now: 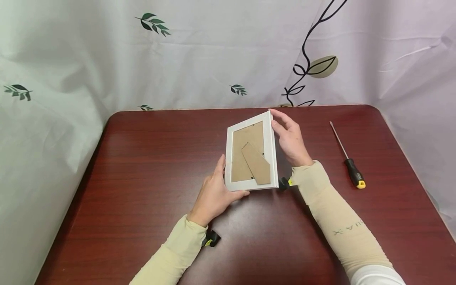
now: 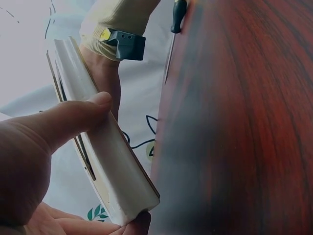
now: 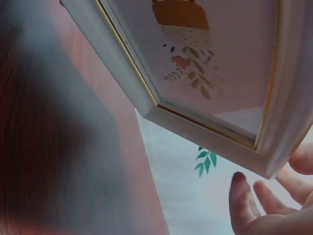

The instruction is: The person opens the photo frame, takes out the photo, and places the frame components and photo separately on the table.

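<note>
A white picture frame is held tilted above the table, its brown backing board and fold-out stand facing the head camera. My left hand grips its lower left corner. In the left wrist view the thumb presses along the frame's white edge. My right hand holds the upper right corner, thumb on the side edge. From the right wrist view, the front of the picture frame shows a gold inner border and a printed plant picture; fingers show beside a corner.
On the right of the dark red wooden table lies a screwdriver with a black and yellow handle, its tip pointing away. A white curtain with leaf prints hangs behind the table and at both sides.
</note>
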